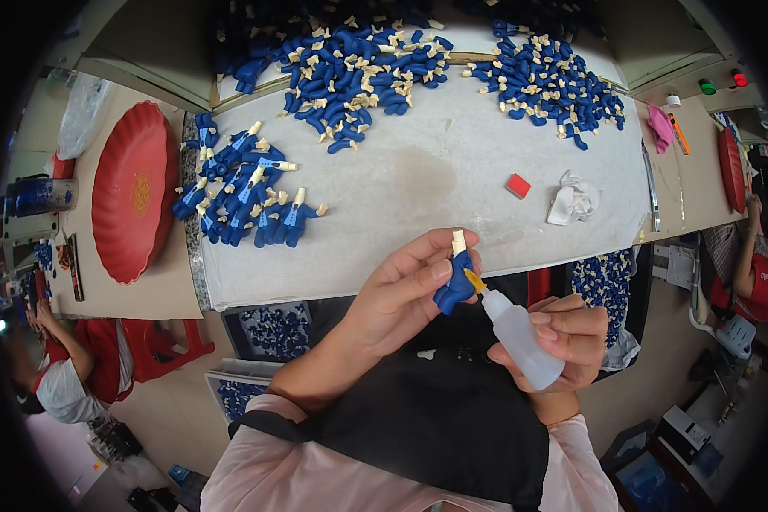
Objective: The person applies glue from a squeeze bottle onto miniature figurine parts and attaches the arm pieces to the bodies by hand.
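Note:
My left hand (414, 282) pinches a small blue figurine body (456, 286) with a cream neck peg pointing up. In my right hand (563, 337) is a white squeeze bottle (525, 341), tilted, its yellowish nozzle tip at the side of the figurine body. Whether liquid comes out is too small to see. Both hands are just above the table's near edge. Left of them on the table lies a cluster of blue figurine bodies (243, 192) with light blue fronts and cream hands. Farther back are two piles of blue arm pieces (341, 72) with cream hands.
A red box (518, 185) and a crumpled white tissue (574, 200) lie on the white tabletop (384, 213). A red scalloped tray (134, 192) stands at the left. Crates of blue parts (277, 330) sit below the table edge. Other people work at both sides.

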